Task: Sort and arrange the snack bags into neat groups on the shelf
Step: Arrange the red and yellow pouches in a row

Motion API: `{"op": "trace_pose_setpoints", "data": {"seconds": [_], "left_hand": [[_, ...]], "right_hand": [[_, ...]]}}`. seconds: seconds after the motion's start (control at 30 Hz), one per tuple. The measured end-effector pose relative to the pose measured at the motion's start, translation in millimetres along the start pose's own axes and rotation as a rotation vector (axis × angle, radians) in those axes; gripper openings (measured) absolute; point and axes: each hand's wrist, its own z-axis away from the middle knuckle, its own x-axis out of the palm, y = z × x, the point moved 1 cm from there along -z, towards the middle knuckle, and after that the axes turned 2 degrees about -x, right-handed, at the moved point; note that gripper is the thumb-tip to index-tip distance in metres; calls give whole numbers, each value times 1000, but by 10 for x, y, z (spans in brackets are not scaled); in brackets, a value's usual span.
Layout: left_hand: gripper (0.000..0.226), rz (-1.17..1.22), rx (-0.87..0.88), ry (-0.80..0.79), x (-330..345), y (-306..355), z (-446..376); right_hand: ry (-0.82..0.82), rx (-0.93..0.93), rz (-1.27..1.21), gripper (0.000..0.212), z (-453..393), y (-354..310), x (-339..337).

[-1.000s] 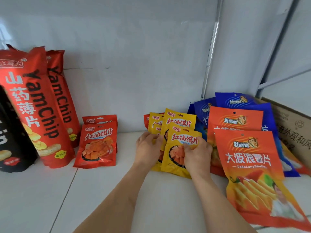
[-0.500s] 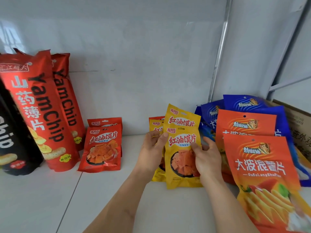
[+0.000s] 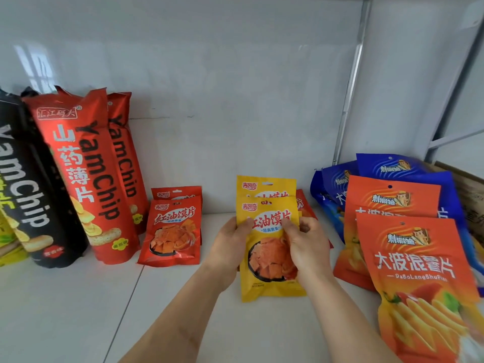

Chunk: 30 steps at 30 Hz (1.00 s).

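Both my hands hold a stack of small yellow snack bags (image 3: 267, 279) upright at the middle of the white shelf (image 3: 78, 310). My left hand (image 3: 230, 244) grips the stack's left edge, my right hand (image 3: 306, 244) its right edge, thumb across the front label. A second yellow bag (image 3: 264, 187) sticks up behind the front one. A small red bag (image 3: 303, 205) peeks out behind them. Two small red bags (image 3: 172, 231) of the same kind lean against the back wall to the left.
Tall red YamChip bags (image 3: 89, 179) and a black one (image 3: 28, 195) stand at the left. Orange chip bags (image 3: 419, 271) and blue ones (image 3: 337, 184) are piled at the right, by a cardboard box (image 3: 471, 195). A metal shelf post (image 3: 351, 82) runs up the back.
My hands have gathered the yellow bags from a fanned spread into one upright stack and lifted it slightly. The view has shifted down and to the left.
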Motion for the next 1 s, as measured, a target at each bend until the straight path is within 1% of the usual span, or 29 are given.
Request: {"op": "trace_pose_setpoints", "data": {"seconds": [0.07, 0.1, 0.17, 0.27, 0.33, 0.37, 0.4, 0.43, 0.5, 0.53, 0.63, 0.73, 0.83, 0.9, 0.93, 1.0], "left_hand": [[23, -34, 46, 79, -137, -1, -15], [22, -42, 60, 130, -229, 8, -21], [20, -47, 57, 225, -424, 27, -27], [18, -61, 24, 275, -644, -22, -60], [18, -59, -12, 293, -715, -83, -76], [19, -49, -29, 299, -728, -98, -72], [19, -38, -38, 298, -741, -111, -80], [20, -28, -41, 298, -746, -105, -80], [20, -19, -28, 293, -767, -68, -85], [20, -17, -17, 302, -783, -47, -92], [19, -17, 16, 374, -856, 0, -105], [23, -5, 33, 437, -911, 27, -114], [36, -24, 53, 456, -899, 15, -133], [39, -35, 59, 461, -884, 15, -141], [33, -30, 60, 461, -877, 19, -132], [16, 23, 49, 470, -889, 25, -125]], "right_hand": [[1, -18, 78, 32, -32, 1, -14], [3, -32, 175, 42, -72, 31, -39], [-4, -61, 445, 59, -149, 153, -88], [-37, -40, 818, 76, -136, 283, -98], [-57, -32, 924, 84, -94, 279, -65], [-53, -35, 932, 84, -78, 262, -50], [-46, -41, 902, 79, -79, 256, -39], [-39, -47, 826, 70, -89, 249, -33], [-33, -47, 571, 51, -134, 258, -48], [-38, -54, 445, 44, -157, 263, -64], [-78, -71, 128, 28, -189, 232, -136], [-153, -72, -118, 20, -206, 192, -194], [-230, -104, -208, 24, -203, 166, -194], [-257, -116, -179, 24, -194, 186, -178], [-221, -146, -125, 21, -198, 192, -186], [-87, -192, 31, 16, -246, 210, -241]]}}
